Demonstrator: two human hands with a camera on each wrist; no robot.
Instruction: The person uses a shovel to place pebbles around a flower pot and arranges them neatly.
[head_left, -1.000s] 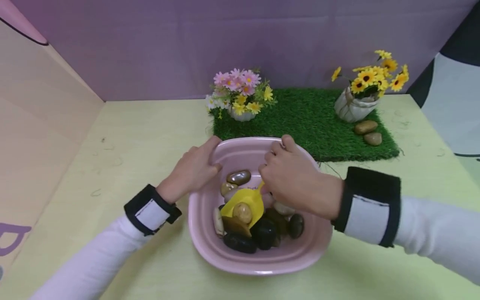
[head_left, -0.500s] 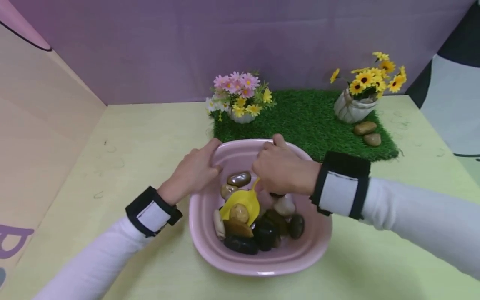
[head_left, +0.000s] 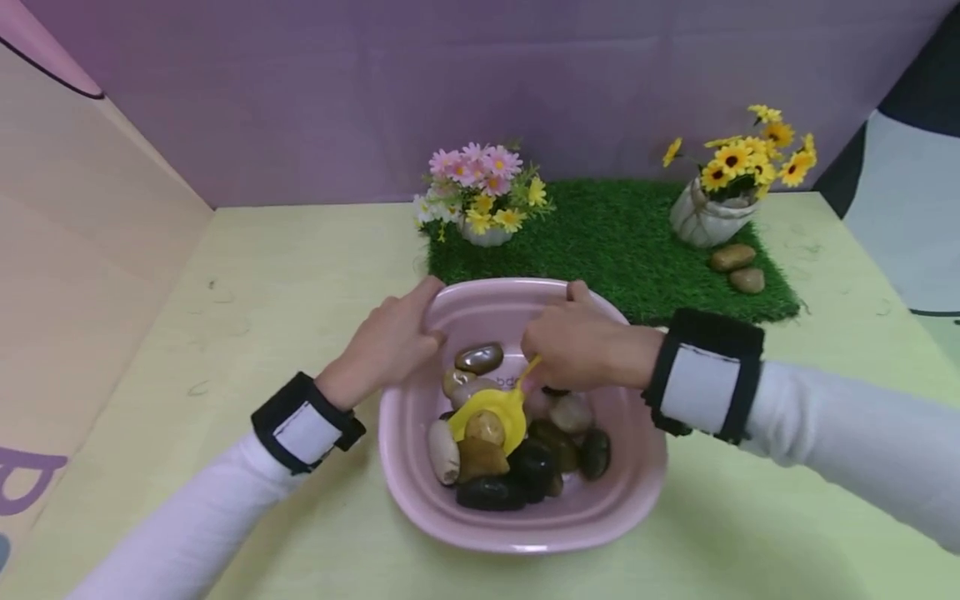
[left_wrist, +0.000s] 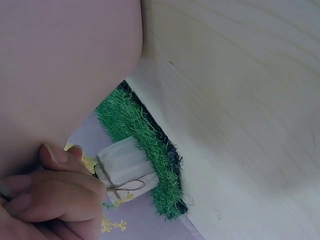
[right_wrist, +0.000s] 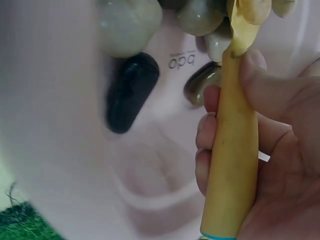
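A pink basin [head_left: 517, 535] holds several smooth stones, among them a black stone [head_left: 491, 493], a brown stone [head_left: 482, 460] and a whitish stone [head_left: 443, 452]. My left hand [head_left: 393, 337] grips its rim at the far left; the left wrist view shows the curled fingers [left_wrist: 65, 197] against the pink wall. Inside the basin, my right hand [head_left: 577, 343] holds a yellow shovel [head_left: 513, 410] by the handle [right_wrist: 233, 150], thumb along it and fingers wrapped around. The blade points left toward me, among the stones, with a tan stone [head_left: 483, 427] on it.
Behind the basin lies a green turf mat [head_left: 607, 242]. On it stand a pot of pink and yellow flowers [head_left: 487, 236], a white pot [head_left: 708, 217] of sunflowers, and two stones [head_left: 732, 257] at the right. A purple backdrop [head_left: 525, 92] borders the pale table [head_left: 300, 275].
My right hand has shifted left and then partly back right with the shovel. The whitish and brown stones by the blade have moved slightly. My left hand stays on the rim.
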